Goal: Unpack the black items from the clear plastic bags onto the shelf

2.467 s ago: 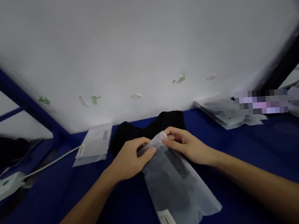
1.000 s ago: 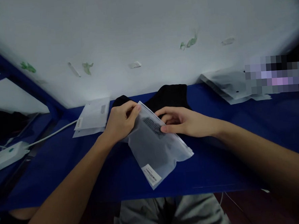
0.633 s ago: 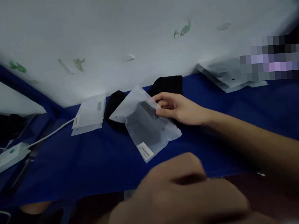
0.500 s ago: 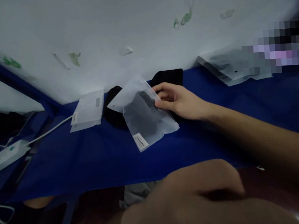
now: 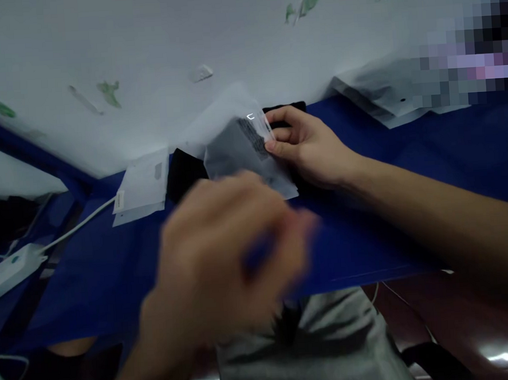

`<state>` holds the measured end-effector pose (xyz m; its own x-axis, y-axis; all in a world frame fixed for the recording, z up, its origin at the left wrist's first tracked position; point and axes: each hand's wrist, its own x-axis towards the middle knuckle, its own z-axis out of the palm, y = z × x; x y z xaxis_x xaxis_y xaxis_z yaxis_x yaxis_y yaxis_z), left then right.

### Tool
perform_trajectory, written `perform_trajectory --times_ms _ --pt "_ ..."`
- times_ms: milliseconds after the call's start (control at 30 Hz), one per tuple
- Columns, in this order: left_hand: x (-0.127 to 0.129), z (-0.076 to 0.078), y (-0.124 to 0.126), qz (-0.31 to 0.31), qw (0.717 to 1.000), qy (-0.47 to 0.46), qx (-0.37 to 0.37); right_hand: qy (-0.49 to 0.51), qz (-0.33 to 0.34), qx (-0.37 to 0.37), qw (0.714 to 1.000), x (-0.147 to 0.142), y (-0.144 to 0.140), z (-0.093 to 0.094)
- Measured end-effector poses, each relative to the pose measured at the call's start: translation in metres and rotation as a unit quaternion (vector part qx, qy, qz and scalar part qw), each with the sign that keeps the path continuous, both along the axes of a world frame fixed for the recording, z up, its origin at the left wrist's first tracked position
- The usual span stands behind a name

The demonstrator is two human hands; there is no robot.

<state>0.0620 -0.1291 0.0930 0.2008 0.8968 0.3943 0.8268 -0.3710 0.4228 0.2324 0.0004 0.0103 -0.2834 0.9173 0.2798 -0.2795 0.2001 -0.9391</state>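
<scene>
Single head-worn view, looking forward and down across the blue desk (image 5: 428, 162) toward the white wall (image 5: 184, 33), close above the hands, left hand (image 5: 223, 255) blurred nearest.

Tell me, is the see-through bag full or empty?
Not empty: something dark shows through the frosted bag pinched in the right hand.

Blue table (image 5: 407, 163). White wall (image 5: 184, 33) behind, bearing green marks (image 5: 307, 2) and tape scraps (image 5: 201, 73). Flat white bags (image 5: 139, 185), far left of table. Second stack of bags (image 5: 381, 99), far right against wall. White power strip (image 5: 7, 273) with cable (image 5: 84, 222), left edge.
</scene>
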Motion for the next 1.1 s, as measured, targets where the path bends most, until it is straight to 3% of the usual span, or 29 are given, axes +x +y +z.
perform_trajectory --times_ms 67,133,200,300,400,500,667,800,967,1100 --pt "-0.019 -0.001 0.032 0.027 0.996 0.055 0.058 0.025 -0.025 -0.001 0.999 0.000 0.003 0.000" --pt "-0.038 -0.009 0.064 0.060 0.992 0.092 0.062 0.038 -0.053 0.003 0.998 0.000 0.005 0.000" --pt "-0.053 -0.023 0.090 0.055 0.997 0.058 -0.007 0.042 -0.072 0.006 0.996 0.000 0.006 0.000" --pt "-0.060 -0.043 0.109 -0.033 0.989 -0.065 -0.129 0.037 -0.099 0.020 0.994 -0.001 0.005 0.001" --pt "-0.059 -0.058 0.115 -0.076 0.960 -0.235 -0.133 0.005 -0.135 0.069 0.988 -0.002 0.002 0.003" --pt "-0.062 -0.065 0.116 -0.121 0.938 -0.300 -0.126 -0.005 -0.116 0.076 0.990 -0.002 0.002 0.005" --pt "-0.074 -0.066 0.115 -0.136 0.937 -0.300 -0.112 0.010 -0.064 0.000 0.998 -0.002 0.005 0.005" --pt "-0.078 -0.065 0.115 -0.131 0.943 -0.289 -0.105 -0.076 -0.033 -0.008 0.997 0.000 0.002 0.010" --pt "-0.078 -0.062 0.115 -0.113 0.941 -0.304 -0.093 -0.022 0.081 -0.049 0.995 0.002 -0.005 0.015" --pt "-0.077 -0.059 0.109 -0.109 0.945 -0.297 -0.085 -0.066 0.101 -0.050 0.991 0.002 -0.008 0.013"
